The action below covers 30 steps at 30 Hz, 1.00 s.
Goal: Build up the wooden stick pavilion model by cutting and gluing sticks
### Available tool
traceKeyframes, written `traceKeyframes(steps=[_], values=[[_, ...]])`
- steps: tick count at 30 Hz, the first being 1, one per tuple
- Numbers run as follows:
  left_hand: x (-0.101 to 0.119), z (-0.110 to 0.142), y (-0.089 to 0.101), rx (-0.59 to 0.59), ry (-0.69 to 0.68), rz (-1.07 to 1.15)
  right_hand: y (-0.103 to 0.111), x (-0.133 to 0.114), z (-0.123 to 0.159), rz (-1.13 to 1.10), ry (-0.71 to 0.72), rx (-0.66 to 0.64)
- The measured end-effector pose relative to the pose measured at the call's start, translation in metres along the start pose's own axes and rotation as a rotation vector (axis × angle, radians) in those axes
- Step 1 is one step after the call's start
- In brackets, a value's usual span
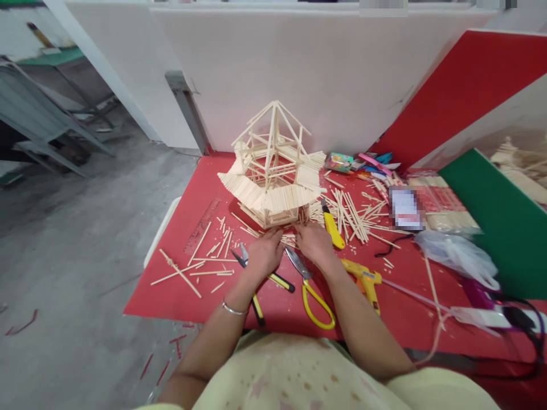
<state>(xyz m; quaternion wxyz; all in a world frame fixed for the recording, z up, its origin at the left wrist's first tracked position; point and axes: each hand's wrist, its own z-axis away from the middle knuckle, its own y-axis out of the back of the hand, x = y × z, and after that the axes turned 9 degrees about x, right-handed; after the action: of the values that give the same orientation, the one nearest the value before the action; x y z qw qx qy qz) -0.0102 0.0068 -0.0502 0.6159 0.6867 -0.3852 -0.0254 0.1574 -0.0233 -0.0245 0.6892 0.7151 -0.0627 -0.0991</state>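
Note:
A pagoda-like model of thin wooden sticks point(290, 197) stands upright on the red tabletop, with a pointed open frame above a wide slatted roof. At its near base, my left hand point(267, 250) is closed, fingertips together. My right hand point(315, 246) is closed just to the right, its fingertips by the same lower edge. What either hand holds is too small to make out. Between my wrists lie yellow-handled scissors point(318, 307). Pliers with black-and-yellow handles point(280, 281) lie partly under my left hand. A yellow utility knife point(332, 228) rests beyond my right hand.
A yellow glue gun point(363, 278) lies by my right forearm, its cord trailing right. Loose sticks point(350, 216) and a clear ruler point(200, 225) flank the model. Farther right are a phone point(405, 209), a plastic bag point(457, 256) and a green board point(496, 228).

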Motion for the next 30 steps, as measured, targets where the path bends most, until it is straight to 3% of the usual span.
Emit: traceKeyframes(steps=[5, 12, 22, 27, 30], values=[[-0.002, -0.001, 0.003, 0.032, 0.075, 0.044, -0.006, 0.001, -0.008, -0.015, -0.017, 0.024], [-0.013, 0.005, -0.006, 0.197, 0.118, 0.188, -0.014, 0.001, -0.019, -0.035, -0.050, 0.057], [-0.022, 0.004, -0.004, 0.288, 0.135, 0.379, -0.002, 0.004, -0.016, -0.136, 0.041, 0.054], [-0.006, 0.007, 0.025, 0.267, 0.005, 0.528, 0.027, 0.003, 0.015, -0.330, 0.148, 0.024], [0.010, 0.004, 0.055, 0.269, 0.018, 0.605, 0.052, -0.001, 0.027, -0.740, 0.180, 0.104]])
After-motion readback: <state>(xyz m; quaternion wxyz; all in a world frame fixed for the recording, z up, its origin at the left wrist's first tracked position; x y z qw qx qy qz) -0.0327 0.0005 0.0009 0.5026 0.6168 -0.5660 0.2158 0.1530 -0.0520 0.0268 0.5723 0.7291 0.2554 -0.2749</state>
